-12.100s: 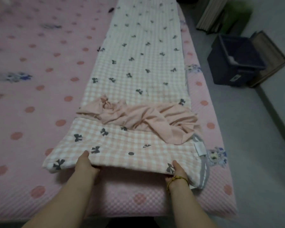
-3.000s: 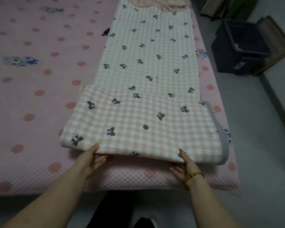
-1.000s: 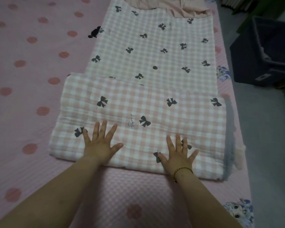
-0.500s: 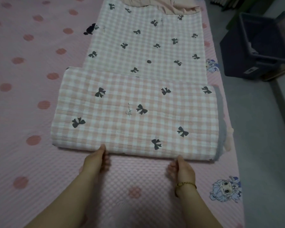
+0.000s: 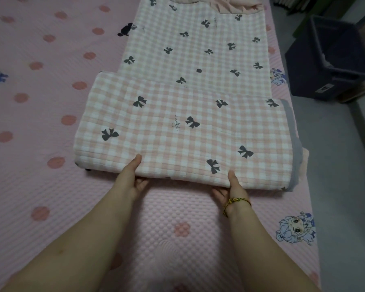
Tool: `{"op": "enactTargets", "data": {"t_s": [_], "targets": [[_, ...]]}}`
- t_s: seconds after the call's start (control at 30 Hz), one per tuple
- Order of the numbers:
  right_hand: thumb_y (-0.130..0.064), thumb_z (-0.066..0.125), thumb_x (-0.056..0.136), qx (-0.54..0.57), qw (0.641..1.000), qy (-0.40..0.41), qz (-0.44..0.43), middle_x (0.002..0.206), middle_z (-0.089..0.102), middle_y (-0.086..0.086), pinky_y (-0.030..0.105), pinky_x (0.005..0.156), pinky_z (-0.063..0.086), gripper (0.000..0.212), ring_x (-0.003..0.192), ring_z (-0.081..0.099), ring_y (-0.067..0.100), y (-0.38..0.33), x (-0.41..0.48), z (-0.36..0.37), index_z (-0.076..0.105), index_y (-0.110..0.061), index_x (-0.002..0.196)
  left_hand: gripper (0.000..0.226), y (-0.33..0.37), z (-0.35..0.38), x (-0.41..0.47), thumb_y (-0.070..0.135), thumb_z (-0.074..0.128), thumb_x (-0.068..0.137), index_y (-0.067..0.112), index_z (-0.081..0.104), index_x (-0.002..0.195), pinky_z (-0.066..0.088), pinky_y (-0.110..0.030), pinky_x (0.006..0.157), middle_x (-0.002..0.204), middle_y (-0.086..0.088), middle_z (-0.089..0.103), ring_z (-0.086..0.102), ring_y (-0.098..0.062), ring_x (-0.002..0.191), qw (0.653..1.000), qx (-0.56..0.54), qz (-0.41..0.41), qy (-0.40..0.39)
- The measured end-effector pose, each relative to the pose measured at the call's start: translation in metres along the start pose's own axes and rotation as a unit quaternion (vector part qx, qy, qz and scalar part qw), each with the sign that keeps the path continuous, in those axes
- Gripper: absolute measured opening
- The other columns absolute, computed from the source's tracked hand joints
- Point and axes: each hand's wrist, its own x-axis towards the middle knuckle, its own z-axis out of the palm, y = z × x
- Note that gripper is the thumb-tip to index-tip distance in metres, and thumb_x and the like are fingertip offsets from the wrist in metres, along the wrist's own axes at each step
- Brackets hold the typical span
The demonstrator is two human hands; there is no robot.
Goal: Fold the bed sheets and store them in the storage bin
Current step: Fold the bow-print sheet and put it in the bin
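A: Quilted gingham bed sheet (image 5: 183, 131), part-folded on bed (image 5: 51, 186): soft, thick, floppy?
B: Yes, likely light; left hand (image 5: 129, 180), right hand (image 5: 232, 186) pinch near fold, thumbs atop, fingers (image 5: 142, 184) beneath; grip there.

Bed (image 5: 40, 186): pink quilted cover with darker pink dots, filling the view from 6 round to 12 o'clock. Cartoon-figure print (image 5: 296, 227) on the cover, 4 o'clock. Floor (image 5: 335, 186): plain grey, 3 o'clock. Stacked flat items (image 5: 287, 5): 1 o'clock, indistinct. Light dim, even.

home bedroom: bed (image 5: 51, 207) with pink dotted mattress cover, gingham sheet (image 5: 188, 133), dark storage bin (image 5: 325, 60) on grey floor (image 5: 335, 186).
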Motion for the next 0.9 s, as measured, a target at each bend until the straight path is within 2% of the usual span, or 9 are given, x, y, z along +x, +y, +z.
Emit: {"op": "enactTargets", "data": {"t_s": [0.07, 0.17, 0.23, 0.37, 0.47, 0.57, 0.63, 0.77, 0.9], "targets": [[-0.028, 0.061, 0.088, -0.007, 1.0, -0.01, -0.015, 0.116, 0.059, 0.013, 0.037, 0.072, 0.055, 0.047, 0.084, 0.062, 0.024, 0.002, -0.014, -0.004, 0.047, -0.007, 0.127, 0.03, 0.002, -0.008, -0.012, 0.017, 0.058, 0.09, 0.009, 0.05, 0.118, 0.048, -0.038, 0.082, 0.09, -0.008, 0.062, 0.061, -0.022, 0.087, 1.0, 0.009, 0.015, -0.013], [-0.027, 0.058, 0.09, -0.026, 0.999, -0.014, -0.025, 0.13, 0.052, 0.014, 0.041, 0.084, 0.047, 0.049, 0.11, 0.055, 0.03, 0.014, -0.04, -0.016, 0.043, -0.007, 0.132, 0.036, 0.001, -0.033, -0.035, 0.015, 0.056, 0.091, 0.007, 0.048, 0.126, 0.047, -0.036, 0.087, 0.098, -0.007, 0.062, 0.058, -0.022, 0.1, 0.999, 0.035, 0.028, -0.028], [-0.026, 0.057, 0.091, -0.036, 0.999, -0.01, -0.02, 0.131, 0.05, 0.013, 0.042, 0.086, 0.047, 0.049, 0.116, 0.052, 0.03, 0.03, -0.06, -0.029, 0.042, -0.007, 0.133, 0.036, -0.003, -0.054, -0.054, 0.014, 0.054, 0.092, 0.008, 0.047, 0.127, 0.045, -0.035, 0.088, 0.101, -0.007, 0.061, 0.056, -0.022, 0.101, 0.998, 0.048, 0.03, -0.026], [-0.023, 0.055, 0.091, -0.04, 0.999, -0.012, 0.001, 0.118, 0.054, 0.013, 0.037, 0.072, 0.048, 0.048, 0.099, 0.052, 0.026, 0.066, -0.094, -0.061, 0.042, -0.007, 0.134, 0.033, -0.016, -0.097, -0.09, 0.013, 0.051, 0.092, 0.012, 0.047, 0.125, 0.042, -0.034, 0.089, 0.106, -0.008, 0.059, 0.053, -0.023, 0.102, 0.997, 0.064, 0.025, -0.023], [-0.02, 0.054, 0.091, -0.036, 0.999, -0.027, -0.001, 0.1, 0.056, 0.008, 0.039, 0.073, 0.047, 0.046, 0.088, 0.055, 0.026, 0.086, -0.118, -0.09, 0.041, -0.007, 0.134, 0.035, -0.027, -0.123, -0.113, 0.012, 0.052, 0.092, 0.011, 0.047, 0.126, 0.041, -0.035, 0.092, 0.108, -0.01, 0.057, 0.052, -0.025, 0.108, 0.998, 0.061, 0.024, -0.021], [-0.017, 0.054, 0.091, -0.05, 0.998, -0.037, -0.014, 0.095, 0.057, 0.008, 0.037, 0.075, 0.049, 0.042, 0.084, 0.055, 0.027, 0.101, -0.138, -0.111, 0.045, -0.003, 0.13, 0.041, -0.04, -0.143, -0.136, 0.012, 0.053, 0.091, 0.008, 0.043, 0.131, 0.041, -0.036, 0.093, 0.106, -0.01, 0.059, 0.052, -0.026, 0.108, 0.997, 0.058, 0.031, -0.028], [-0.015, 0.055, 0.09, -0.058, 0.997, -0.045, -0.019, 0.086, 0.059, 0.007, 0.032, 0.065, 0.051, 0.037, 0.076, 0.057, 0.025, 0.11, -0.151, -0.128, 0.047, -0.004, 0.125, 0.046, -0.052, -0.157, -0.153, 0.01, 0.054, 0.091, 0.007, 0.04, 0.135, 0.041, -0.038, 0.096, 0.119, -0.015, 0.057, 0.051, -0.03, 0.116, 0.998, 0.048, 0.04, -0.022], [-0.015, 0.056, 0.089, -0.067, 0.997, -0.041, -0.022, 0.102, 0.057, 0.013, 0.037, 0.076, 0.048, 0.041, 0.086, 0.056, 0.03, 0.118, -0.169, -0.164, 0.046, -0.001, 0.127, 0.048, -0.083, -0.172, -0.187, 0.012, 0.055, 0.09, 0.008, 0.039, 0.136, 0.04, -0.036, 0.093, 0.135, -0.014, 0.049, 0.047, -0.029, 0.123, 0.998, 0.038, 0.055, 0.0], [-0.018, 0.055, 0.09, -0.069, 0.994, -0.057, -0.065, 0.11, 0.055, 0.014, 0.032, 0.068, 0.048, 0.033, 0.075, 0.057, 0.023, 0.109, -0.191, -0.182, 0.048, -0.005, 0.12, 0.044, -0.097, -0.17, -0.212, 0.012, 0.052, 0.092, 0.008, 0.041, 0.134, 0.041, -0.034, 0.091, 0.132, -0.013, 0.051, 0.05, -0.027, 0.118, 0.996, 0.039, 0.077, -0.007]]}}
